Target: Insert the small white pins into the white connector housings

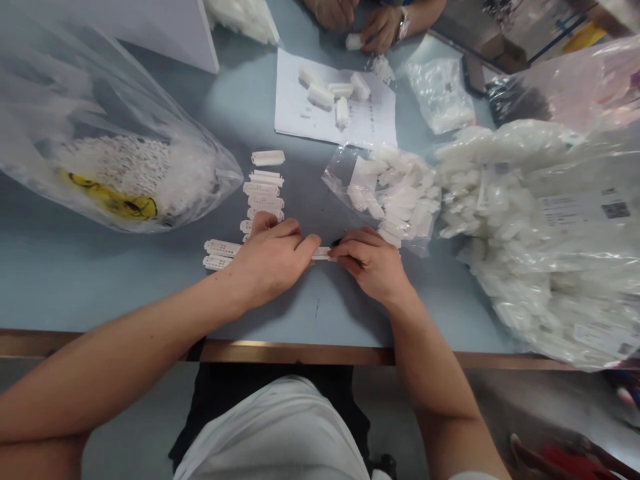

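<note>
My left hand (273, 257) and my right hand (370, 261) meet over the blue-grey table (90, 280), both pinching one small white plastic connector piece (323, 253) between their fingertips. A dark tip shows at my right hand's fingers. Just left of my left hand lie several white connector pieces (265, 190) in a row, with two more (220, 253) beside my wrist. An open clear bag of the same white parts (395, 193) lies right behind my right hand.
A large clear bag (110, 153) with white parts and a yellow label fills the left. Stacked bags of white parts (550, 233) crowd the right. A paper sheet (325, 113) holds several pieces. Another person's hands (370, 27) work at the far edge.
</note>
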`<action>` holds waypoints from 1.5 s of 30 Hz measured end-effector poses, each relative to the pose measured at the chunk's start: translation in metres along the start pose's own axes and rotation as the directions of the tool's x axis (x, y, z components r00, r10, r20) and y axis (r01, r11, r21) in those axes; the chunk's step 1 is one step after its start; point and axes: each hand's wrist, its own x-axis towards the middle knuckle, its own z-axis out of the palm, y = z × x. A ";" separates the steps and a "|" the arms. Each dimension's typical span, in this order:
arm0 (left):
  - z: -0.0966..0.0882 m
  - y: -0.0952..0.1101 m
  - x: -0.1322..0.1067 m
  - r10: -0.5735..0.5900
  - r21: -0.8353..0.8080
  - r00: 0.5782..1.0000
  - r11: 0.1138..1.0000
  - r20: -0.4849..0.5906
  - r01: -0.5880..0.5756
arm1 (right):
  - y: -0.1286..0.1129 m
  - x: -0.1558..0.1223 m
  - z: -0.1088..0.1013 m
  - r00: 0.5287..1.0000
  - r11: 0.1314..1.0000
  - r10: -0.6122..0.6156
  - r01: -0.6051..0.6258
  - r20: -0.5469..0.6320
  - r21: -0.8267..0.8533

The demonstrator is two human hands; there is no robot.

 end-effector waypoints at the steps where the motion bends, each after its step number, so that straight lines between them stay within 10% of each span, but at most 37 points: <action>1: 0.000 0.000 0.000 0.001 0.005 1.000 1.000 -0.004 -0.001 | 0.000 -0.001 0.001 1.000 0.999 -0.025 0.024 -0.018 -0.022; 13: 0.003 -0.002 0.000 0.027 0.056 0.998 0.998 -0.053 -0.024 | 0.001 -0.008 -0.008 0.979 0.933 -0.202 0.192 -0.002 -0.306; 20: 0.004 -0.001 0.001 0.031 0.076 0.998 0.997 -0.057 -0.027 | -0.008 -0.006 -0.014 0.939 0.826 -0.277 0.341 0.205 -0.448; 27: -0.005 -0.011 0.004 -0.113 0.057 0.983 0.991 -0.142 0.122 | -0.012 -0.003 -0.003 0.967 0.889 -0.254 0.241 0.018 -0.391; 45: -0.014 -0.022 0.009 -0.355 -0.003 0.915 0.933 -0.193 0.361 | -0.032 0.025 0.046 0.991 0.897 -0.049 0.099 0.126 -0.431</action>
